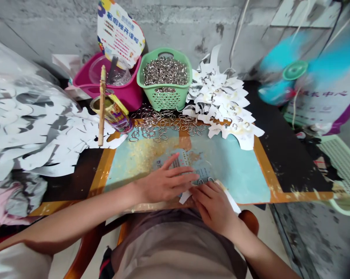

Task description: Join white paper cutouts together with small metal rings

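My left hand (166,179) lies flat on the blue mat (239,170), fingers stretched out, pressing on a white paper cutout (184,197) at the near edge. My right hand (213,204) rests beside it, fingers curled down onto the same cutout. A small metal ring (206,180) sits at my right fingertips. Whether the fingers grip the ring or the paper is hard to make out.
A green basket (165,97) full of metal rings stands at the back, with loose rings (163,126) spread before it. Stacks of white cutouts lie at the right (226,104) and left (32,128). A pink tub (125,91), a can (113,112) with a stick, and a blue fan (288,77) stand around.
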The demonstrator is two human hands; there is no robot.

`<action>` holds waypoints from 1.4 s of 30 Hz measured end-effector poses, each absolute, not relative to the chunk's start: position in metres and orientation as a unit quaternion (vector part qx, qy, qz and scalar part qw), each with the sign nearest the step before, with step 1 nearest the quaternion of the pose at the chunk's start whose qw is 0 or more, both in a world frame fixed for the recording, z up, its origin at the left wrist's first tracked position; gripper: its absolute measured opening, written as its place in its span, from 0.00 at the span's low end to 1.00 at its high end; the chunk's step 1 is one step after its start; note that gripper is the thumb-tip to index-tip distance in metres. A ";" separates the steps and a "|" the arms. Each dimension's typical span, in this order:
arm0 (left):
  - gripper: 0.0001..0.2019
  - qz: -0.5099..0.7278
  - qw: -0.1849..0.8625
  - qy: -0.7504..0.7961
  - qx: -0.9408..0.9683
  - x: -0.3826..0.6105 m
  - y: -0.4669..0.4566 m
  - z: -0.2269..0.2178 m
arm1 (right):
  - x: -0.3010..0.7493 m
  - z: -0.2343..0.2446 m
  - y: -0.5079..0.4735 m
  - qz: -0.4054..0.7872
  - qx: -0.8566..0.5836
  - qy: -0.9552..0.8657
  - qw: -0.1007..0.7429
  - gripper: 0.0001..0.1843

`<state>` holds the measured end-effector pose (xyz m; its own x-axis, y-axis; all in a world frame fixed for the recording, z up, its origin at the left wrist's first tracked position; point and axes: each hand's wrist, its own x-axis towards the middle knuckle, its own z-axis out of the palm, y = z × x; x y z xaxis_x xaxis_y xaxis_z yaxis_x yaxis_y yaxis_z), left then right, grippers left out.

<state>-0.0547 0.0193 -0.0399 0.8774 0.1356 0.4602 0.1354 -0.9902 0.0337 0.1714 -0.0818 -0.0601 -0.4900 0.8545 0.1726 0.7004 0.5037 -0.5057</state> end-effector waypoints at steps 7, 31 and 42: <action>0.09 0.246 0.001 0.058 0.968 -0.055 0.021 -0.045 | 0.171 -0.061 -0.083 0.176 -0.471 -0.844 0.187 0.17; 0.12 0.177 -0.020 0.084 0.980 -0.069 -0.006 -0.056 | 0.168 -0.057 -0.079 0.145 -0.484 -0.835 0.220 0.15; 0.10 0.226 0.034 0.170 0.958 -0.050 -0.007 -0.046 | 0.157 -0.062 -0.074 0.035 -0.473 -0.856 0.206 0.10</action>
<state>-0.0501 -0.0071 -0.0456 0.8395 0.3418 0.4224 0.3113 -0.9397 0.1417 0.1572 -0.0744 -0.0624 -0.4678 0.8238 0.3202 0.7950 0.5505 -0.2547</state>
